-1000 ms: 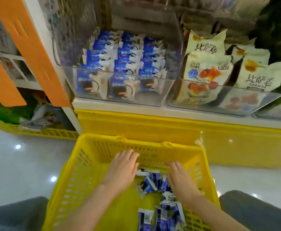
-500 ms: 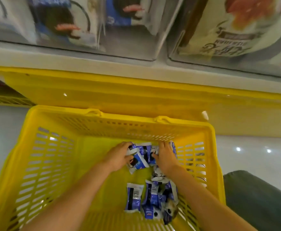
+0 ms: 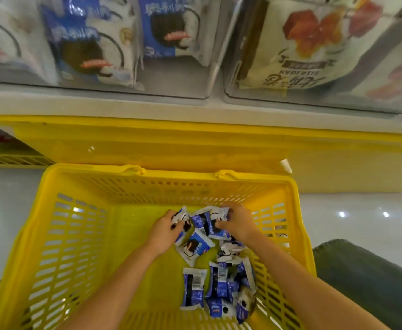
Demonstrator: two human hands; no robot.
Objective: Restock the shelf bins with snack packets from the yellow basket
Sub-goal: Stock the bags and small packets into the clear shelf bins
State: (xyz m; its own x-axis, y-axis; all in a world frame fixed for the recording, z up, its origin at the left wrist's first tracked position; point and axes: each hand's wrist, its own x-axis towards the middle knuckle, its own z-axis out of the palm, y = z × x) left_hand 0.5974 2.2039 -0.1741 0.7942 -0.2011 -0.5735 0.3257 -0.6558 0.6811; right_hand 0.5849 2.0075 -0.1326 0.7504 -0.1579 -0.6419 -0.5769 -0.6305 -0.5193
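Note:
The yellow basket (image 3: 52, 234) fills the lower half of the view, and both my hands are deep inside it. My left hand (image 3: 165, 232) grips a blue-and-white snack packet (image 3: 181, 217) by its edge. My right hand (image 3: 237, 221) curls round another packet (image 3: 215, 221) beside it. A loose packet (image 3: 195, 246) lies between my wrists. Several more packets (image 3: 221, 287) are heaped at the basket's near right. Above, a clear shelf bin (image 3: 171, 75) holds the same blue-and-white packets upright.
A second clear bin (image 3: 326, 91) on the right holds cream packets with red fruit print. A white shelf edge (image 3: 100, 108) and a yellow base panel (image 3: 147, 144) run below the bins. Glossy floor (image 3: 362, 210) lies either side of the basket.
The view tipped down from the shelf to the basket. My hands went from the far rim down onto the packets, then each closed round a packet.

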